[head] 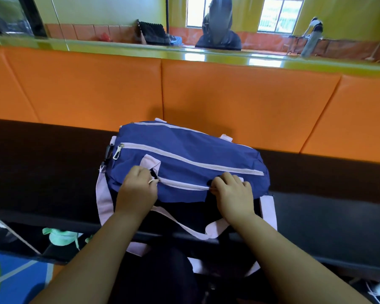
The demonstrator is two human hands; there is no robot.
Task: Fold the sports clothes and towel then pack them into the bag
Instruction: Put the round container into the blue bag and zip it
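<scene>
Black bench (53, 172) under orange wall pads (86, 88); bag (184, 150) lies flat at centre frame, long axis left-to-right, dipping slightly toward lower right; front zip (182, 184) runs along that axis, between the hands. Left hand (136, 189), left of centre, fingers curled, pinches what looks like the tab at the zip's left end; right hand (233, 194), right of centre, pinches its right end, knuckles up. Judgement: the next pull must follow the zip line while the other hand braces; both hands are equally near. No clothes or towel visible.
</scene>
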